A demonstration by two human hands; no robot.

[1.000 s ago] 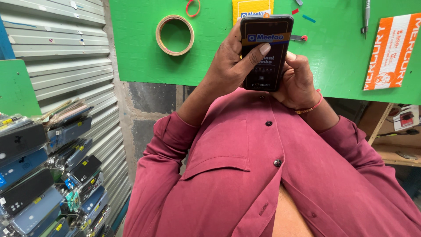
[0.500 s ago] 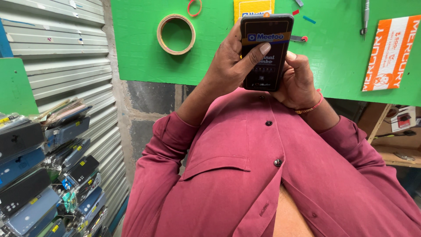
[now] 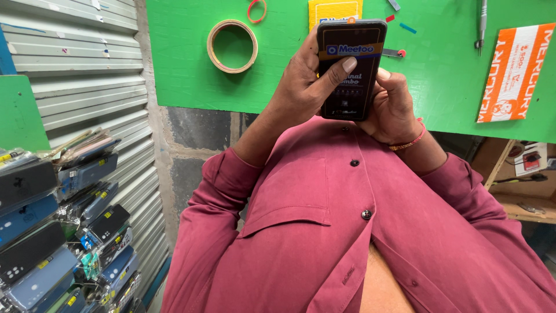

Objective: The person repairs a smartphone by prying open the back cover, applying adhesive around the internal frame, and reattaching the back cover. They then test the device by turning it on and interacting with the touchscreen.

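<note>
Where hands (image 3: 347,93) meet, green tabletop (image 3: 185,64) abuts shutter (image 3: 87,75).

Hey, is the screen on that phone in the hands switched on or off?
On. The phone shows a lit display with a coloured banner and text, held between the left hand and right hand.

A maroon button-up shirt (image 3: 324,232) with rolled sleeves and a red thread bracelet (image 3: 409,142).

The black rectangular phone (image 3: 350,69) has a glossy, smooth glass face. The magenta buttoned shirt (image 3: 324,232) is matt woven cloth. The green painted tabletop (image 3: 440,87) looks smooth and flat-finished, and the tan paper tape roll (image 3: 232,46) is dull. The grey ribbed shutter (image 3: 75,75) is metal.
</note>
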